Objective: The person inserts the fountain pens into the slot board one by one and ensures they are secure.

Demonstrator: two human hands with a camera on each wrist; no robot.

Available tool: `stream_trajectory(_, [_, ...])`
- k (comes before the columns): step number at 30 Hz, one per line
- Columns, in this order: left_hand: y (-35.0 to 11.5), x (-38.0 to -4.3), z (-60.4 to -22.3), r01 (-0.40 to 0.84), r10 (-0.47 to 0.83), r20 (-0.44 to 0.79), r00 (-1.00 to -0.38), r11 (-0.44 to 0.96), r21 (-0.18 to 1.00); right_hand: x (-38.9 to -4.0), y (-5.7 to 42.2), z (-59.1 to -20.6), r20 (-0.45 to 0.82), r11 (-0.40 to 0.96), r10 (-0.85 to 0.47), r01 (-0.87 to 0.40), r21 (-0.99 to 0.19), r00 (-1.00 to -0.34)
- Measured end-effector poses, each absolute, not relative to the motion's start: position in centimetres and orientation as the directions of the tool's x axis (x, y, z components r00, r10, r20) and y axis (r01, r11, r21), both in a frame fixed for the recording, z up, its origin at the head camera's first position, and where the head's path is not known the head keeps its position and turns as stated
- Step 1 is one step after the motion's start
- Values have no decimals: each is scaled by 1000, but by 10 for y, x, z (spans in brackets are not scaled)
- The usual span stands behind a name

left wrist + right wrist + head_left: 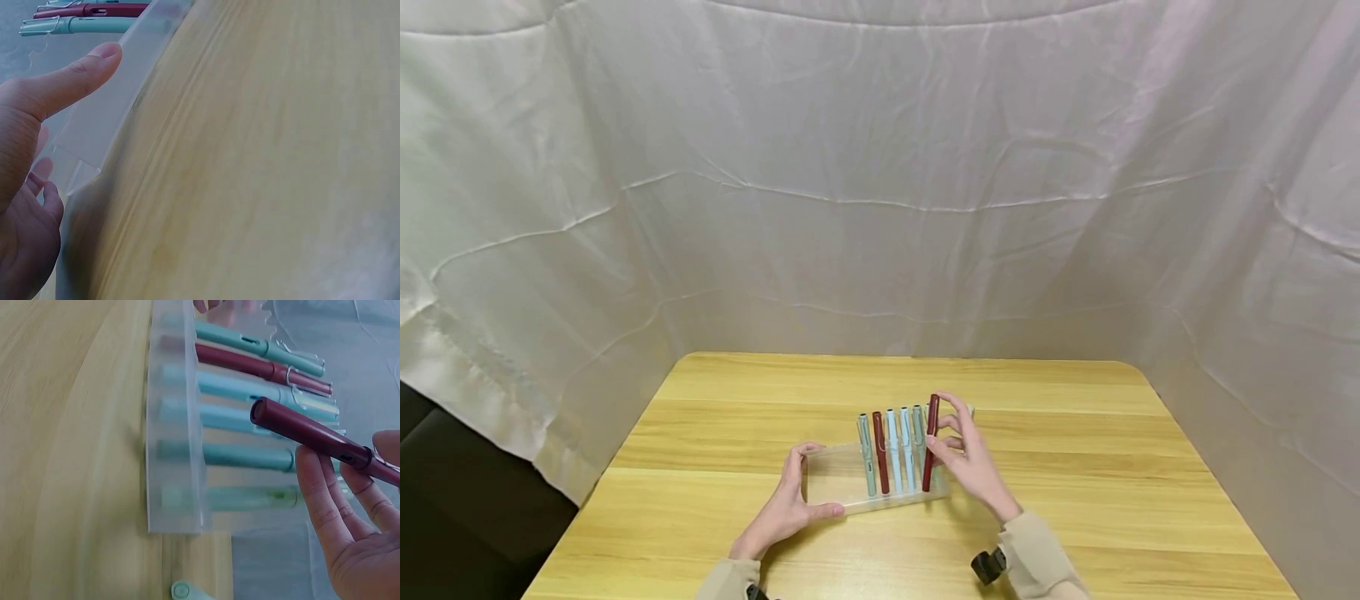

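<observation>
My left hand grips the left end of a clear plastic pen holder, its thumb along the front edge and its fingers round the far side. Several capped pens lie side by side in the holder: a green pen at the left, then a dark red pen, light blue pens and more green ones. With thumb and fingers, my right hand pinches another dark red pen, held above the holder's right part. In the right wrist view it passes over the pens beneath.
A pale green end of a pen-like thing shows beyond the holder's right side. The wooden table has grey-white curtains round its back and sides. A black object sits by my right sleeve.
</observation>
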State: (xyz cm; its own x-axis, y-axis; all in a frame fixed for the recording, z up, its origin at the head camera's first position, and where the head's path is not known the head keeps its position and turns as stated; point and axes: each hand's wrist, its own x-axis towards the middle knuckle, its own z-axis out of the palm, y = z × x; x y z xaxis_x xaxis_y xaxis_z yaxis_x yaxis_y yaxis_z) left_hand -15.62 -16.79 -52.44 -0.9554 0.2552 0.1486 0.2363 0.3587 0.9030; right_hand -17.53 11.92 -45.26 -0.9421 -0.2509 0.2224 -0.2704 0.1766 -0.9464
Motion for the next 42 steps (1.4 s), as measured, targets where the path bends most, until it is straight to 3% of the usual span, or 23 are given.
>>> stream_trajectory(10, [-168, -156, -525, 236, 258, 148, -955, 355, 905, -172, 100, -450, 211, 202, -244, -263, -943, -946])
stream_trajectory(17, [-174, -167, -550, 246, 244, 158, -957, 388, 888, -183, 90, -475, 240, 176, -257, -290, -941, -936])
stream_trajectory(25, [-174, -168, -552, 255, 239, 169, -956, 397, 882, -170, 77, -455, 312, 160, -291, -367, -916, -904])
stream_trajectory(32, [-173, -168, -554, 264, 237, 180, -955, 399, 878, -165, 70, -452, 285, 179, -288, -343, -922, -914])
stream_trajectory(42, [-173, -170, -555, 273, 239, 186, -953, 413, 869, -176, 64, -482, 298, 237, -269, -363, -901, -916])
